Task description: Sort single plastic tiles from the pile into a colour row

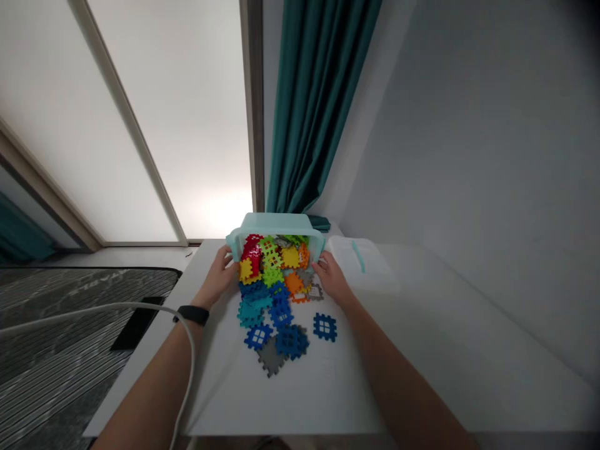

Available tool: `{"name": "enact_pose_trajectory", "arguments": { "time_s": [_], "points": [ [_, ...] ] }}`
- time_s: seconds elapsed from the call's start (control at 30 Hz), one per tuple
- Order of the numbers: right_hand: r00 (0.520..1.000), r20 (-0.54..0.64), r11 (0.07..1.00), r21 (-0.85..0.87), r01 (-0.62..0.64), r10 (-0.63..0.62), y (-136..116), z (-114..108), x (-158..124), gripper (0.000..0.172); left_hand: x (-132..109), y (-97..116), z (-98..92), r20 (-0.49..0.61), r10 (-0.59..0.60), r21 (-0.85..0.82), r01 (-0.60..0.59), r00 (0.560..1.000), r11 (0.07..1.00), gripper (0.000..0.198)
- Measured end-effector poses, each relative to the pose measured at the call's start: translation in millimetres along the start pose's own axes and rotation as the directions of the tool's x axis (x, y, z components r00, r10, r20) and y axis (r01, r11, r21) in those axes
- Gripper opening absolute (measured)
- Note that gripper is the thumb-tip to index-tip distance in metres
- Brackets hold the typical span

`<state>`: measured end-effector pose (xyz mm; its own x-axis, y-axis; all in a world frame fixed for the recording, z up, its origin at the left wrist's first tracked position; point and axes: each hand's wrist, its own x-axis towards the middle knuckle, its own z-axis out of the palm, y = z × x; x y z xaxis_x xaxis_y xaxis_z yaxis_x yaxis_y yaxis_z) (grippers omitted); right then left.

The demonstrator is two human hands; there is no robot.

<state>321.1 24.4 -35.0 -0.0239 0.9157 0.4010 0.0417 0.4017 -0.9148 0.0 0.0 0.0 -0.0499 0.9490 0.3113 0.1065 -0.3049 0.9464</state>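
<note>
A pale mint plastic bin lies tipped on its side, its mouth facing me. My left hand grips its left rim and my right hand its right rim; the fingertips are partly hidden. Toothed plastic building tiles in red, green, yellow and orange fill the mouth and spill onto the table. Nearer me lie teal and blue tiles, some with window cut-outs. A grey tile is at the front of the spill, and one dark blue window tile sits apart at the right.
The white table carries a translucent lid with a teal strip, right of the bin. A white cable crosses over my left forearm. Behind stand a teal curtain and frosted panels. A black flat object lies at the left.
</note>
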Motion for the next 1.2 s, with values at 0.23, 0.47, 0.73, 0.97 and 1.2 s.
{"name": "enact_pose_trajectory", "arguments": {
  "time_s": [0.23,0.47,0.73,0.97,1.2],
  "points": [
    [0.997,0.017,0.991,-0.112,0.077,-0.075,-2,12,-5,0.020,-1,-5,-6.4,-0.069,0.032,0.051,-0.029,0.997,0.998,0.043],
    [0.989,-0.002,0.968,-0.202,0.147,-0.150,-11,8,-9,0.020,-3,-13,-8.0,-0.075,0.054,0.090,-0.048,0.996,0.995,0.050],
    [0.991,0.001,0.974,-0.183,0.132,-0.135,-12,16,-13,0.023,-4,-17,-12.2,-0.169,0.096,0.108,-0.079,0.981,0.991,0.032],
    [0.976,-0.061,0.948,-0.257,0.187,-0.209,-18,10,-12,0.022,-4,-17,-5.4,-0.142,0.125,0.134,-0.106,0.982,0.985,0.039],
    [0.961,-0.076,0.905,-0.363,0.221,-0.265,-14,6,-9,0.021,-6,-7,-8.6,-0.108,0.129,0.174,-0.109,0.986,0.979,0.035]
  ]
}}
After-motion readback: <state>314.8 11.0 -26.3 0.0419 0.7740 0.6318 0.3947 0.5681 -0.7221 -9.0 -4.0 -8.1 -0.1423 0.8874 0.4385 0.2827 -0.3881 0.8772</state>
